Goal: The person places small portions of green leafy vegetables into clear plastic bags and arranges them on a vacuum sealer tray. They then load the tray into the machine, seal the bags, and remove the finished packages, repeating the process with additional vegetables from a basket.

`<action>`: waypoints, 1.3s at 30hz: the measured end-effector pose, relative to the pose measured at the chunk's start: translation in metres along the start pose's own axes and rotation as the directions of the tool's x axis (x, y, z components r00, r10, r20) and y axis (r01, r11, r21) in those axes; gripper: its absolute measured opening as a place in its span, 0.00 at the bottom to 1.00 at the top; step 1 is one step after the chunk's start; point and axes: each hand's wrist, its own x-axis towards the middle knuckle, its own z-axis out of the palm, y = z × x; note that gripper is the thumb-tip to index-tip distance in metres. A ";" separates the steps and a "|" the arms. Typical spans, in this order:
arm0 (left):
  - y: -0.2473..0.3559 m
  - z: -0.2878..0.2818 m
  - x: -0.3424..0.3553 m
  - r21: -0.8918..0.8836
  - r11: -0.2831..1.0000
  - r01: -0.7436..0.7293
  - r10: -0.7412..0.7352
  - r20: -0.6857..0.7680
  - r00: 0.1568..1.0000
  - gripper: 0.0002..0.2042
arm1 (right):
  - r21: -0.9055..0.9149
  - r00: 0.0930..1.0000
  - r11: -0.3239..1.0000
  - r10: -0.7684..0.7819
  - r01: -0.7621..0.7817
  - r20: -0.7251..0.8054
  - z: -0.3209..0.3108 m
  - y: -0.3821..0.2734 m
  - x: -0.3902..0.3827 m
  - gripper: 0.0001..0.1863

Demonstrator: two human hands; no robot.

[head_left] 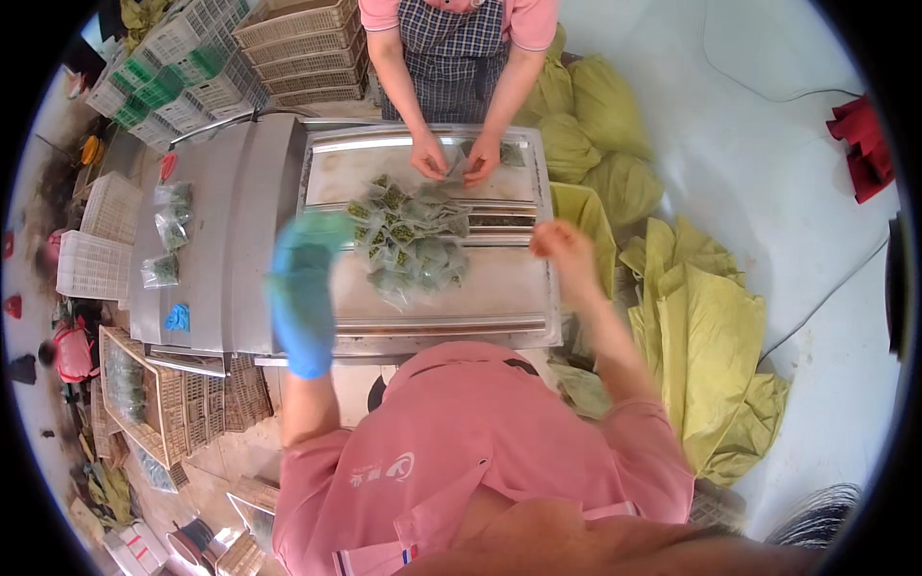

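My left hand [303,274], in a blue glove, is smeared by motion left of a pile of small clear bags of green leaves [403,245]; a green blur at its fingers cannot be made out. My bare right hand [559,242] is at the right edge of the steel machine top [499,288], blurred, its fingers seemingly bent. Across the machine, a co-worker's hands [428,158] hold a small bag over the upper part of the top.
Several filled bags [171,228] and a blue glove [177,317] lie on the left steel section. Plastic crates [298,38] are stacked at upper left, baskets [144,394] at lower left. Yellow sacks [605,106] and loose yellow sheeting [701,355] are on the right.
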 end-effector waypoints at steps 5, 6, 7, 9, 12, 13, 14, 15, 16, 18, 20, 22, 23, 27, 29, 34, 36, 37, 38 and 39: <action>-0.124 -0.045 -0.060 0.191 0.836 0.515 -0.514 -0.056 0.856 0.27 | -0.023 0.813 0.812 0.583 -0.583 0.001 0.041 0.154 -0.008 0.13; -0.137 -0.052 -0.073 0.226 0.783 0.579 -0.575 -0.090 0.813 0.25 | -0.054 0.738 0.740 0.673 -0.671 0.042 0.048 0.166 -0.011 0.14; -0.147 -0.055 -0.083 0.227 0.748 0.624 -0.619 -0.099 0.779 0.24 | -0.017 0.721 0.729 0.680 -0.684 0.133 0.056 0.172 -0.010 0.13; -0.164 -0.061 -0.101 0.228 0.667 0.709 -0.704 -0.117 0.700 0.22 | 0.057 0.675 0.696 0.670 -0.716 0.309 0.067 0.184 -0.006 0.13; -0.188 -0.061 -0.116 0.246 0.513 0.823 -0.830 -0.102 0.548 0.20 | 0.397 0.812 0.713 0.550 -0.578 0.194 0.065 0.201 -0.010 0.11; -0.194 -0.059 -0.118 0.302 0.379 0.875 -0.901 -0.093 0.423 0.21 | 0.424 0.804 0.688 0.551 -0.589 0.224 0.058 0.202 -0.015 0.11; -0.203 -0.056 -0.122 0.242 0.349 0.905 -0.924 -0.073 0.376 0.21 | 0.453 0.797 0.661 0.550 -0.598 0.251 0.046 0.202 -0.021 0.11; -0.217 -0.054 -0.132 0.177 0.312 0.933 -0.944 -0.049 0.325 0.22 | 0.477 0.787 0.633 0.552 -0.610 0.275 0.037 0.195 -0.029 0.12; -0.226 -0.041 -0.135 0.113 0.272 0.956 -0.961 -0.018 0.275 0.22 | 0.458 0.775 0.634 0.574 -0.624 0.262 0.027 0.189 -0.037 0.12; -0.253 -0.021 -0.135 0.095 0.205 0.974 -0.978 -0.026 0.208 0.23 | 0.421 0.754 0.636 0.615 -0.647 0.229 0.008 0.177 -0.052 0.11; -0.291 -0.009 -0.136 0.003 0.212 0.977 -0.977 -0.035 0.212 0.22 | 0.405 0.734 0.621 0.635 -0.671 0.242 -0.013 0.180 -0.059 0.07; -0.306 0.006 -0.126 0.092 0.317 0.944 -0.945 0.113 0.306 0.21 | 0.409 0.757 0.641 0.594 -0.650 0.272 -0.034 0.191 -0.062 0.04; -0.311 0.013 -0.122 0.125 0.372 0.920 -0.919 0.188 0.346 0.21 | 0.413 0.784 0.667 0.544 -0.620 0.298 -0.045 0.197 -0.062 0.04; -0.308 0.039 -0.100 0.465 0.380 0.799 -0.911 0.039 0.411 0.20 | -0.047 0.869 0.887 0.459 -0.459 0.185 -0.080 0.209 -0.047 0.06; -0.331 0.029 -0.100 0.643 0.410 0.647 -0.871 0.066 0.486 0.18 | -0.072 0.900 0.916 0.401 -0.394 0.172 -0.079 0.212 -0.044 0.08; -0.359 0.026 -0.108 0.839 0.477 0.260 -0.647 0.135 0.750 0.15 | -0.531 0.978 0.838 0.196 -0.127 0.075 -0.073 0.229 -0.035 0.09; -0.360 0.030 -0.116 0.904 0.413 0.112 -0.557 0.153 0.816 0.14 | -0.860 0.999 0.510 0.006 0.034 0.043 -0.065 0.236 -0.040 0.08; -0.359 0.034 -0.121 0.928 0.366 0.074 -0.539 0.147 0.829 0.14 | -0.891 0.998 0.452 -0.042 0.052 0.037 -0.061 0.240 -0.043 0.08; -0.358 0.037 -0.125 0.948 0.317 0.036 -0.521 0.142 0.842 0.13 | -0.918 0.995 0.391 -0.091 0.067 0.034 -0.057 0.244 -0.046 0.08; -0.356 0.039 -0.126 0.953 0.300 0.032 -0.522 0.136 0.842 0.13 | -0.941 0.989 0.329 -0.141 0.082 0.037 -0.054 0.245 -0.047 0.08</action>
